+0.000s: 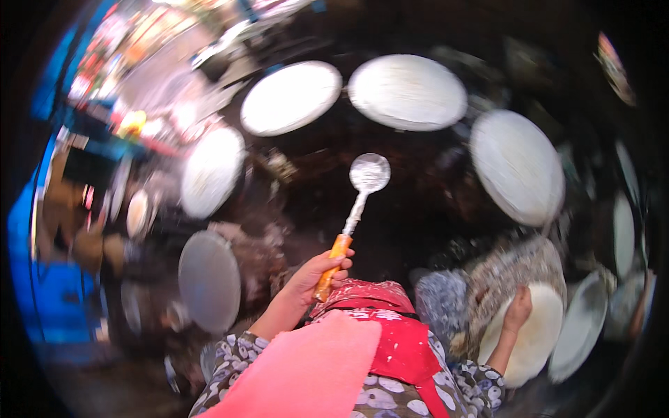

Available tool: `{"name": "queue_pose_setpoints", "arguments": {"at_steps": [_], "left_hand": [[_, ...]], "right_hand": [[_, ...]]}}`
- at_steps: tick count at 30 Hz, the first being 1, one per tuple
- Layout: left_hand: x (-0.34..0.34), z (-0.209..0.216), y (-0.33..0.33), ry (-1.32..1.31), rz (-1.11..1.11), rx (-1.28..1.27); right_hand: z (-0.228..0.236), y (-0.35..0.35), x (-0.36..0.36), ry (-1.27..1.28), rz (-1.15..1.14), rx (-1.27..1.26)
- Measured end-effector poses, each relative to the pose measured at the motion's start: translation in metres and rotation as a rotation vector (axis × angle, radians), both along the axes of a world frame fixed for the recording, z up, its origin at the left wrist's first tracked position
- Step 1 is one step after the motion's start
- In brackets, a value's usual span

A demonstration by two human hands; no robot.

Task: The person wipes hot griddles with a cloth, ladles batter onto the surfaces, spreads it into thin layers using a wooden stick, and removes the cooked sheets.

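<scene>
My left hand (pixel 327 273), out in front of my apron, is closed around the orange handle of a ladle (pixel 370 172). The ladle points away from me, and its round bowl and metal shaft look coated in something white. Off to the right, my right hand (pixel 518 312) is curled in front of the upper part of a round cream-coloured disc (pixel 531 352). Blur hides its fingertips and whatever they may hold; whether it touches the disc I cannot tell.
Large round white discs form an arc ahead: one at far left (pixel 291 97), one at far right (pixel 407 92), one on the right (pixel 517 167), others on the left. A translucent plastic bag (pixel 443 301) lies near my right side. Blurred colourful goods (pixel 150 104) fill the far left.
</scene>
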State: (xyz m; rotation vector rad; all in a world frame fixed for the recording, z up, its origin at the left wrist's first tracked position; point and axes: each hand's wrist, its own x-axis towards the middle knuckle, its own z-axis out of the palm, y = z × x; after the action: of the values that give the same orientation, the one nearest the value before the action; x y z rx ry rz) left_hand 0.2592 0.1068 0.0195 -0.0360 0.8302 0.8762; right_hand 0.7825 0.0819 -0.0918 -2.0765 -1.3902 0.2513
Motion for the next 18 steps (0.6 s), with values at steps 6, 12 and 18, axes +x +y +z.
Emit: {"name": "queue_pose_setpoints", "arguments": {"at_steps": [6, 12, 18], "left_hand": [[-0.059, 0.012, -0.135, 0.240, 0.400, 0.070], [-0.057, 0.030, -0.293, 1.176, 0.498, -0.128], [-0.043, 0.017, -0.396, 0.760, 1.002, -0.234]], "right_hand": [[0.000, 0.100, -0.226, -0.038, 0.836, -0.346], [-0.039, 0.065, -0.339, -0.324, 1.444, -0.522], [-0.070, 0.025, -0.391, -0.474, 1.756, -0.567]]}}
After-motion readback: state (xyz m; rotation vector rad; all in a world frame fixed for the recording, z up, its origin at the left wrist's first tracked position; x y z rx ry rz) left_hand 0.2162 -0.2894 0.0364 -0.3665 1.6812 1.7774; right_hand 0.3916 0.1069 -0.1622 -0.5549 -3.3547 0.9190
